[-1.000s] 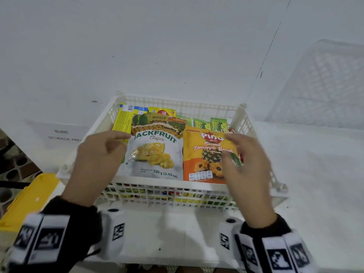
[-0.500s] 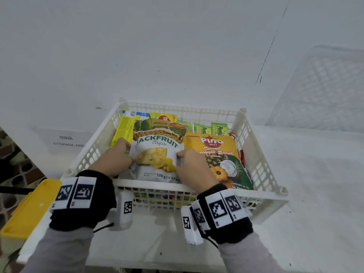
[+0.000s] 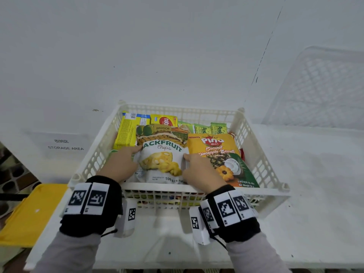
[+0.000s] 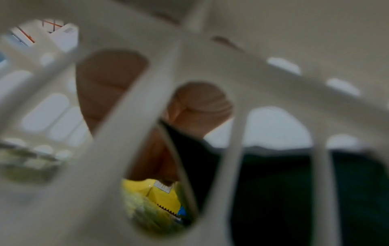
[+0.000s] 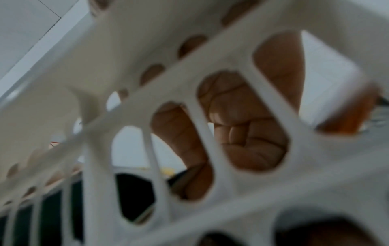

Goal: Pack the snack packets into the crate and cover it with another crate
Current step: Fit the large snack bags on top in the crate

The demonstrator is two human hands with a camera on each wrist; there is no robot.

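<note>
Fingers of the left hand (image 3: 120, 164) and right hand (image 3: 199, 170) grip the two side edges of the jackfruit chips packet (image 3: 160, 162), which lies flat on top inside the crate (image 3: 262, 154); a second ago both hands hovered open above it, so packing looks nearly finished. The second crate (image 3: 323, 87) waits at the right, leaning at the wall. The left wrist view, blurred through the crate bars, shows a yellow packet (image 4: 160, 196) lower down. Only the right wrist view shows curled fingers (image 5: 242, 133) behind the lattice.
</note>
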